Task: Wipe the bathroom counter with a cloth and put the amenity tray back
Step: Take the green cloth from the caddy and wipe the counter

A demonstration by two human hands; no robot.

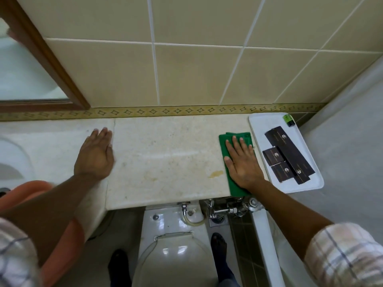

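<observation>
I count one green cloth (pixel 232 164), one white tray (pixel 261 129), four black boxes (pixel 288 156) and one small green item (pixel 289 119) on it. My right hand (pixel 242 162) lies flat on the folded cloth, fingers spread, just left of the tray. Left hand (pixel 94 155) flat on the beige, stained counter (pixel 165 158), fingers together, holding nothing.

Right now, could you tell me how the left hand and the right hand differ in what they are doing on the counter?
The right hand presses flat on the green cloth next to the white tray; the left hand rests on bare counter with nothing under it. The right hand lies nearer the yellowish stain, the left hand nearer the sink end. Both lie palm down, fingers extended toward the wall.
</observation>
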